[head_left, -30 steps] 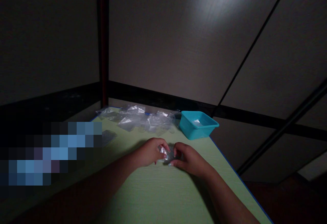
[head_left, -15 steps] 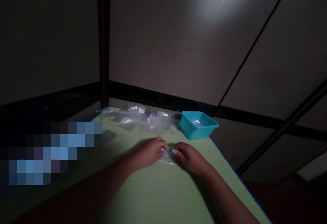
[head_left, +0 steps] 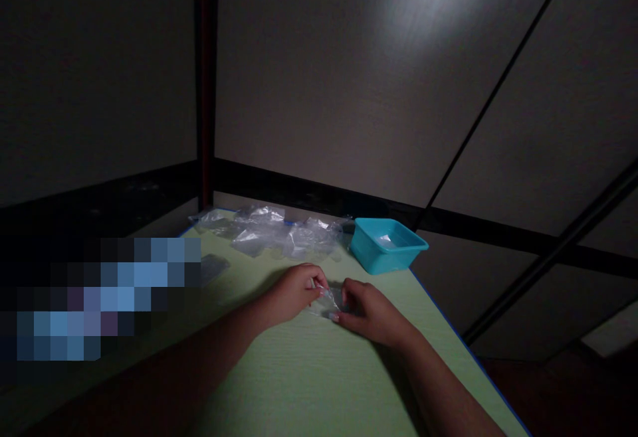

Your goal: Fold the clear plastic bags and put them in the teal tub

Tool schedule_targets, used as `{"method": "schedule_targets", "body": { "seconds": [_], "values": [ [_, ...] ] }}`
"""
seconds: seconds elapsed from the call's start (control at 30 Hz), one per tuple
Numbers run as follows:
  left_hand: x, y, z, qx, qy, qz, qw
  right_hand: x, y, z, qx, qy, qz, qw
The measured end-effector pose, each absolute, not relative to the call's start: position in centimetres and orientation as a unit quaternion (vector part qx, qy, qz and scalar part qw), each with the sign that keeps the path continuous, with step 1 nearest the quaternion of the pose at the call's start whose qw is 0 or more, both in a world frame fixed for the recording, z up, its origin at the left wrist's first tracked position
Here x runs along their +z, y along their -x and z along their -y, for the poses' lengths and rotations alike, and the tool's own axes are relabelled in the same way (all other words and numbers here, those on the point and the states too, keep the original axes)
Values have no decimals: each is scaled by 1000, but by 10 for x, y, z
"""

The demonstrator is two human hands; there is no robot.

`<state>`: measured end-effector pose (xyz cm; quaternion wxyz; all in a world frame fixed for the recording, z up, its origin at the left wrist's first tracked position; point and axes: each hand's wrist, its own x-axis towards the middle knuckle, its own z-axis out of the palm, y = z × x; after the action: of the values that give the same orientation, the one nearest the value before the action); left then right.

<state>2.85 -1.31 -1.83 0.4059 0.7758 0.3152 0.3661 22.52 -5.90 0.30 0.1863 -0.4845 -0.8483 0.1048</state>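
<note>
A small clear plastic bag (head_left: 329, 301) lies low over the pale green table between my two hands. My left hand (head_left: 298, 291) is closed, pinching the bag's upper left edge between thumb and fingertips. On the other side, my right hand (head_left: 371, 311) has its thumb and curled forefinger apart. Its thumb tip touches the bag's lower right edge. The bag is see-through, and I cannot make out whether anything is inside it.
Several crumpled clear plastic bags (head_left: 269, 232) spread along the table's far edge. A turquoise plastic basin (head_left: 381, 258) with something clear inside stands at the far right edge. One flat bag (head_left: 214, 267) lies at left, near a blurred-out area. Dark panelled walls rise behind.
My right thumb and forefinger have parted, with the thumb moving down along the bag. My left hand has lifted slightly, keeping its pinch on the bag.
</note>
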Motion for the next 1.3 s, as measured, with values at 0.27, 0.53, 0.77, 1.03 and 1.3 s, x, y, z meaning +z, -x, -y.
{"method": "schedule_targets", "body": {
  "seconds": [0.27,0.53,0.77,1.03,1.3],
  "values": [
    [-18,-29,12,376,-753,-317,439,2,-219,59,63,473,862,169],
    [-20,-31,12,382,-718,-307,495,3,-215,62,1,474,870,137],
    [-15,-36,20,297,-689,-362,554,5,-213,63,2,463,874,148],
    [-20,-37,22,292,-667,-336,597,8,-216,64,24,452,878,159],
    [-21,-36,20,299,-695,-348,554,6,-217,63,28,459,875,150]
  ]
}}
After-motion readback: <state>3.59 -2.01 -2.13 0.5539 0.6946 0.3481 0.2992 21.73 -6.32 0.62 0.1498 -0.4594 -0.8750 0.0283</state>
